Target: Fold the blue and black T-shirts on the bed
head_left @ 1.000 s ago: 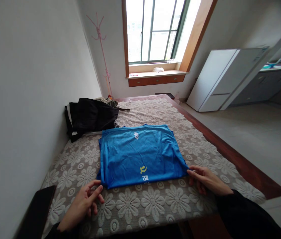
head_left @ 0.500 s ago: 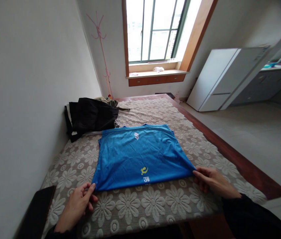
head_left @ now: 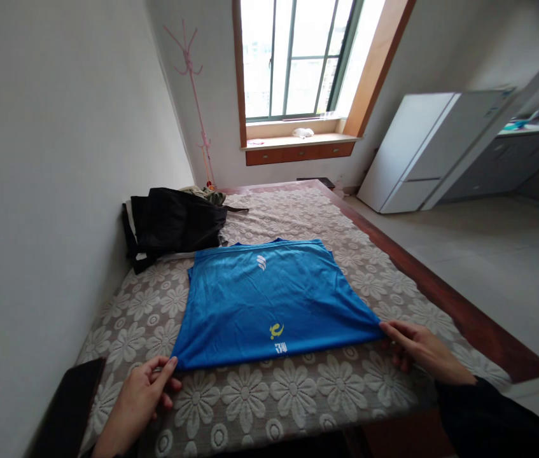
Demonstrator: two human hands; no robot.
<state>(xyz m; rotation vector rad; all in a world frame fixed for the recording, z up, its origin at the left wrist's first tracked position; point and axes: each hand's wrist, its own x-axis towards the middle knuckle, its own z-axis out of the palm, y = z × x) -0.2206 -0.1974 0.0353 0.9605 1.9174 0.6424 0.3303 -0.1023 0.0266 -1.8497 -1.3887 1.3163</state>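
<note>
1. A bright blue short-sleeved sports shirt of smooth fabric is laid flat on a bed, on a beige lace bedspread with a white flower pattern.
2. The shirt is placed in the near half of the bed, with its hem toward the person and its neckline toward the window.
3. A small white emblem is visible near the neckline; a yellow emblem with white lettering is visible near the hem.
4. The left hand is positioned at the near left corner of the hem. The corner is pinched between thumb and forefinger; the other fingers are curled.
5. The right hand is positioned at the near right corner of the hem. The corner is met by the fingertips; whether it is pinched or only touched cannot be told from this view.
6. The hem is drawn out into a wide line between the two hands, so that the shirt is broader at the hem than at the shoulders.
7. A dark sleeve is worn on the right arm.
8. A crumpled black garment is located beyond the shirt, against the white wall on the left, just apart from the shirt's far left corner.
9. A white refrigerator is seen on the floor to the right, well apart from the bed.
10. A thin pink coat stand is seen in the far corner beside the window.
</note>
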